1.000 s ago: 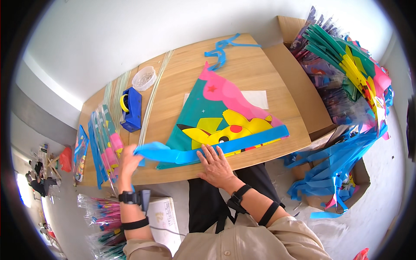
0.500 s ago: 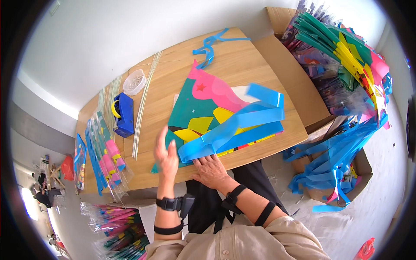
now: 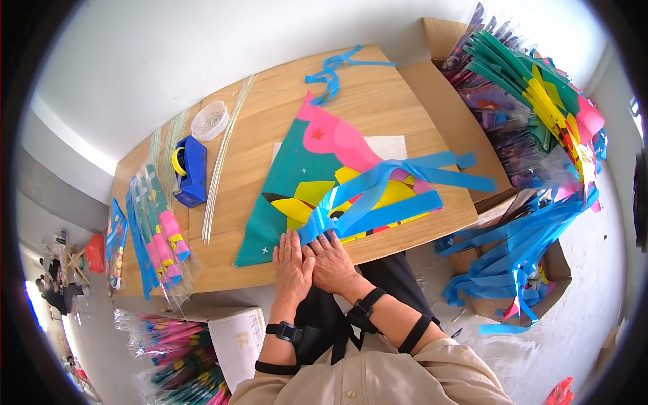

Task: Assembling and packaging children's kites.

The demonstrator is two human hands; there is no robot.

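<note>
Seemingly pressing ribbon (image 3: 368, 194) onto sheet (image 3: 317, 169), lower centre, with left hand (image 3: 291, 268) and right hand (image 3: 330, 265) flat; likely needs aligning next.

Bright, diffuse light is filling the scene; a patch (image 3: 35, 307) at far left is overexposing. Glare is whitening one fold of the blue strip (image 3: 364, 200), whose loose ends are blurring. Lens distortion is curving the table (image 3: 388, 101); dark vignetting is enclosing everything.
</note>
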